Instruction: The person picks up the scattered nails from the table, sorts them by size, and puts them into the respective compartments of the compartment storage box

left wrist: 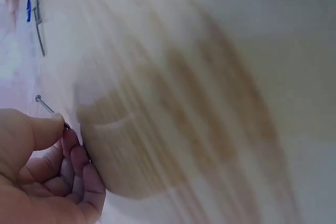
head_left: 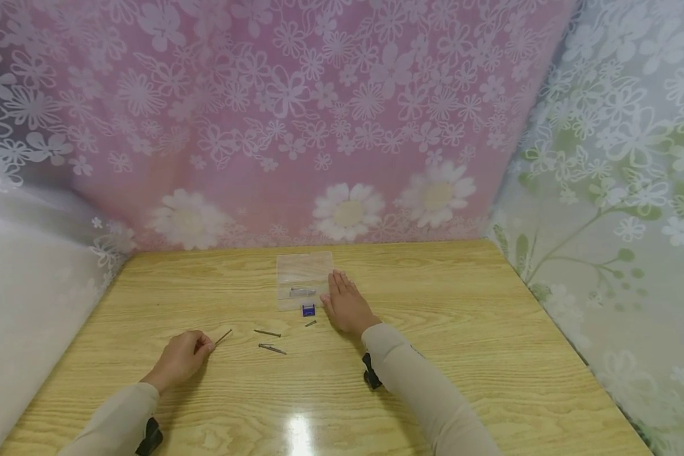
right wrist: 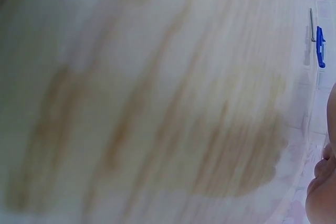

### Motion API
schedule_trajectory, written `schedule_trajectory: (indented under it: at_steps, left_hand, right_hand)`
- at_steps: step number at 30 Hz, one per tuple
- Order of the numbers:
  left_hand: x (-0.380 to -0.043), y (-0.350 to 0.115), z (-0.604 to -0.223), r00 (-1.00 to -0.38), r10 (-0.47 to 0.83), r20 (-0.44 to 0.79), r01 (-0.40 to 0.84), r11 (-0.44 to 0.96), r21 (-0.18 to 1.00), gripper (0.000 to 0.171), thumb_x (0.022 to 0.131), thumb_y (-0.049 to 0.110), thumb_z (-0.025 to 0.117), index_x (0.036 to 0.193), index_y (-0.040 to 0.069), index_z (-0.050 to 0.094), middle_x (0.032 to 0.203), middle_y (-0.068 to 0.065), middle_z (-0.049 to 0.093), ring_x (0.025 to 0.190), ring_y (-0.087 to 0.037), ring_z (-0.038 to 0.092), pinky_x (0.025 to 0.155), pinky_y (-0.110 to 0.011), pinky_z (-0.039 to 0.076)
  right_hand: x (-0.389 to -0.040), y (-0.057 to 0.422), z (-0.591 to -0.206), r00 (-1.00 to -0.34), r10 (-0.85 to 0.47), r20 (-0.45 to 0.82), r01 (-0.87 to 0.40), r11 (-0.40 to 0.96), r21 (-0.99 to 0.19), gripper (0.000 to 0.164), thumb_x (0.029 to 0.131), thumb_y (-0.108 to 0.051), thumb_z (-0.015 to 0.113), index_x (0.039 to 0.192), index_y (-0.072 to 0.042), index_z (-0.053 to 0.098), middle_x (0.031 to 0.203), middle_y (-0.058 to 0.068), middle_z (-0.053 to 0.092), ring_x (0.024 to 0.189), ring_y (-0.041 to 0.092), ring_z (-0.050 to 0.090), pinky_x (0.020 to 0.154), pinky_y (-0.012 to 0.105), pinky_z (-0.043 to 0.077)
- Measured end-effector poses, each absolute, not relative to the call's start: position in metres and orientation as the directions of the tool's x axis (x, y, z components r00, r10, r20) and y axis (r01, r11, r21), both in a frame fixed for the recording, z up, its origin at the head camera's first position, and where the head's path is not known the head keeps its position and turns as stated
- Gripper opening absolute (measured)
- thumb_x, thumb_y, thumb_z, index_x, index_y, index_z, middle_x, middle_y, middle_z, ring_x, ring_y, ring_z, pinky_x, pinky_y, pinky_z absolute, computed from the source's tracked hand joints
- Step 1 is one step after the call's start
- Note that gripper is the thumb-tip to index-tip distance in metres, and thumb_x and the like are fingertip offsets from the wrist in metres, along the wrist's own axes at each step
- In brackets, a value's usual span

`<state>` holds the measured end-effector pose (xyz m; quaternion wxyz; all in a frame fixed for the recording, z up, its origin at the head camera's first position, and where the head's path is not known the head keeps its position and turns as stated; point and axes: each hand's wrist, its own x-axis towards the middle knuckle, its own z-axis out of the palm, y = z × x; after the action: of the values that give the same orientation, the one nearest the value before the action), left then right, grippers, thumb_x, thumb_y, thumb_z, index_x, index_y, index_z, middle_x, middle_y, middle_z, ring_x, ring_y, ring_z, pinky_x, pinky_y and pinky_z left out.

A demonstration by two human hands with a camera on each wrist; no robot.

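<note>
My left hand (head_left: 179,358) pinches a thin metal nail (head_left: 223,337) between thumb and fingertips, low over the table's left side. In the left wrist view the nail's round head (left wrist: 38,98) points away from the fingers. My right hand (head_left: 350,307) has its fingers straight, lying along the right edge of a clear plastic box (head_left: 304,263). Several nails (head_left: 303,291) show in the box's front part. A blue latch (head_left: 308,310) sits at its front edge. In the right wrist view only part of the right hand (right wrist: 321,182) shows, at the right edge.
Between the hands lie a single nail (head_left: 268,332), a close pair of nails (head_left: 272,348) and a short nail (head_left: 310,323) near the latch. The wood-grain table (head_left: 433,285) meets a pink flowered curtain (head_left: 262,158) behind and pale flowered cloth (head_left: 615,190) on the right.
</note>
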<state>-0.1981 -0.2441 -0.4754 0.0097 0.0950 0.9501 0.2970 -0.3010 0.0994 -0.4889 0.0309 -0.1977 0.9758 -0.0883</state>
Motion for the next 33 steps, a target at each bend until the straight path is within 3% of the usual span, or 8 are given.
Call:
schedule_trajectory:
  at_steps: [7, 17, 25, 33]
  left_hand:
    - [-0.203, -0.25, -0.471, -0.982, 0.188, 0.009, 0.157, 0.791, 0.591, 0.012, 0.095, 0.007, 0.058, 0.093, -0.003, 0.064, 0.077, -0.003, 0.058, 0.064, -0.014, 0.044, 0.054, -0.025, 0.037]
    - [-0.215, -0.251, -0.461, -0.986, 0.141, -0.088, 0.021, 0.631, 0.775, 0.022, 0.097, 0.015, 0.058, 0.106, -0.004, 0.065, 0.1, -0.013, 0.067, 0.088, -0.021, 0.06, 0.07, -0.031, 0.05]
    - [-0.233, -0.236, -0.452, -0.992, 0.123, -0.038, 0.04, 0.572, 0.819, 0.03, 0.098, 0.022, 0.058, 0.111, -0.005, 0.064, 0.107, -0.019, 0.067, 0.097, -0.031, 0.062, 0.08, -0.04, 0.053]
    - [-0.253, -0.214, -0.449, -0.994, 0.105, 0.011, 0.067, 0.553, 0.83, 0.03, 0.096, 0.024, 0.06, 0.109, -0.003, 0.065, 0.106, -0.02, 0.068, 0.099, -0.033, 0.063, 0.081, -0.037, 0.053]
  right_hand:
    - [-0.302, 0.1, -0.49, -0.919, -0.394, -0.018, -0.384, 0.904, -0.187, 0.063, 0.106, -0.041, 0.02, 0.152, 0.0, 0.007, 0.16, 0.016, 0.006, 0.147, 0.028, 0.003, 0.118, 0.042, 0.009]
    - [-0.301, 0.1, -0.489, -0.917, -0.399, -0.017, -0.387, 0.898, -0.209, 0.063, 0.106, -0.04, 0.02, 0.152, 0.0, 0.007, 0.16, 0.016, 0.006, 0.147, 0.028, 0.002, 0.118, 0.042, 0.009]
    - [-0.303, 0.101, -0.491, -0.916, -0.401, -0.019, -0.389, 0.899, -0.201, 0.064, 0.106, -0.042, 0.018, 0.153, 0.0, 0.005, 0.16, 0.015, 0.004, 0.147, 0.027, 0.0, 0.119, 0.041, 0.007]
    - [-0.304, 0.101, -0.494, -0.917, -0.397, -0.027, -0.384, 0.901, -0.202, 0.065, 0.105, -0.044, 0.015, 0.153, -0.002, 0.003, 0.16, 0.014, 0.003, 0.147, 0.026, 0.0, 0.118, 0.041, 0.008]
